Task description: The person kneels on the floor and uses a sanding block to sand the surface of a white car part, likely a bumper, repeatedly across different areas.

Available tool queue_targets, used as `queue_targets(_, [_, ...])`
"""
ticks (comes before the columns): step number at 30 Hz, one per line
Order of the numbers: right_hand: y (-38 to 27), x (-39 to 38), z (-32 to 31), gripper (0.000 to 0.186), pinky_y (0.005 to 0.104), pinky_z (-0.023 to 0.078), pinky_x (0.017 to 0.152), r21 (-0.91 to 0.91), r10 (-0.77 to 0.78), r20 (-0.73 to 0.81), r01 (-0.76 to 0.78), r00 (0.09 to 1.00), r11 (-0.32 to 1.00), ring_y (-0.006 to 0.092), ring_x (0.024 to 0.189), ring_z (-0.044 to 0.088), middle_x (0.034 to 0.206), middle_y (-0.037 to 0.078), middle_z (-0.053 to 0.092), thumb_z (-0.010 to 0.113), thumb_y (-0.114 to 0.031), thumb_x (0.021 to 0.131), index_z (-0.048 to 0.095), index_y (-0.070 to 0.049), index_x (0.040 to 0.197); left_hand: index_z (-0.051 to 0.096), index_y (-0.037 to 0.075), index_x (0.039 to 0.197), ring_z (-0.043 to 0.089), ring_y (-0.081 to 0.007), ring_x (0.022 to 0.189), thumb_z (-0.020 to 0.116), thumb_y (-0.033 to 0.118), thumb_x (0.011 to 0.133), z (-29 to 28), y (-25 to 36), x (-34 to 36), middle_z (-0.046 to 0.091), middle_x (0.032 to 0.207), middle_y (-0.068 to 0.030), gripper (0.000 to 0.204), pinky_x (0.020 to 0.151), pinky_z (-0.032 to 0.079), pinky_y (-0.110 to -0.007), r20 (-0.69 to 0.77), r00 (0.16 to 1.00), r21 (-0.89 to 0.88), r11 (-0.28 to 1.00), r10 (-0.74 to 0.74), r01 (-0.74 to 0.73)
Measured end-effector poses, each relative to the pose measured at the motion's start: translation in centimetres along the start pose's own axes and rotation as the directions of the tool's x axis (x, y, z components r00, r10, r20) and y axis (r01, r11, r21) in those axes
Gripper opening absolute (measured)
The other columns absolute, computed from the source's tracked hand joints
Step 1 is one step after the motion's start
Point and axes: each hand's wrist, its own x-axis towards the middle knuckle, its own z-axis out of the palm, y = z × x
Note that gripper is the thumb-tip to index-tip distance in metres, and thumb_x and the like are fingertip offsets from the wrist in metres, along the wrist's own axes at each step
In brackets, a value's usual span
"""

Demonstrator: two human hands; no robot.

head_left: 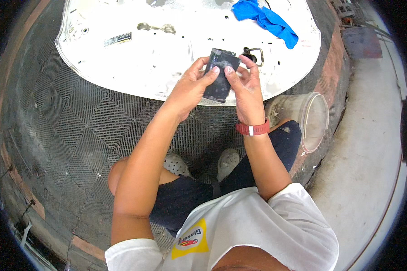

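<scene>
Dark ribbed matting [68,131] covers the floor through the left and middle of the frame, with a pale concrete strip [366,113] curving down the right side. Across the top spreads a white car panel [122,65], its near edge rounded and its face dotted with small holes. On it, a printed label [117,39] sits at the upper left, a crumpled blue cloth [269,22] lies at the upper right, and a metal loop [260,55] stands out right of centre

Just above the middle of the frame, a black rectangular pad [219,86] is held over the panel's near edge, tilted, with greyish smears on its upper face; whether it touches the panel cannot be told. The left hand [192,83] grips it from the left side, thumb pressed on its face. The right hand [246,86] holds it from the right, its thumb also on the face and a finger stretched near the upper right corner. A red watch strap [252,129] circles the right wrist

Right of that wrist is a cloudy plastic bucket [319,122], partly behind a dark-clothed knee [287,140]. Below the hands show two grey perforated clogs [227,163], and a white T-shirt [257,217] fills the lower middle
</scene>
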Motion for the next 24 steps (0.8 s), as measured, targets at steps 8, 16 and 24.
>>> queue_targets(8, [0.2,0.6,-2.2,0.024,0.0256,0.058,0.083,-0.033,0.095,0.144,-0.091,0.985,0.995,0.0086,0.091,0.071,0.103,0.006,0.078,0.082,-0.007,0.101,0.069,0.000,0.120,0.070,0.003,0.132,0.069,-0.0154,0.105,0.076,0.027,0.106,-1.7,-0.7,1.5,0.075,0.116,-0.0105,0.036,0.092,0.056,-0.033,-0.030,0.995,0.144,0.986,0.095,-0.089])
queue_targets(16, [1.4,0.8,-3.6,0.020,0.0255,0.058,0.083,-0.017,0.125,0.193,-0.124,0.973,0.992,0.0092,0.091,0.072,0.101,0.008,0.079,0.082,-0.004,0.100,0.071,0.000,0.116,0.075,0.000,0.115,0.068,-0.0110,0.084,0.078,0.020,0.105,-0.6,-0.9,1.9,0.076,0.097,-0.0073,0.022,0.075,0.058,-0.028,-0.139,0.978,0.162,0.978,0.154,-0.131])
queue_targets(24, [1.1,0.4,-3.9,0.014,0.0272,0.060,0.082,0.045,0.255,0.337,-0.286,0.906,0.957,0.0085,0.089,0.073,0.102,0.003,0.079,0.080,-0.011,0.102,0.074,-0.004,0.113,0.075,0.002,0.109,0.069,-0.0119,0.082,0.080,0.016,0.102,-1.3,-1.2,2.6,0.078,0.099,-0.0077,0.017,0.073,0.057,-0.030,-0.260,0.948,0.154,0.977,0.183,-0.147])
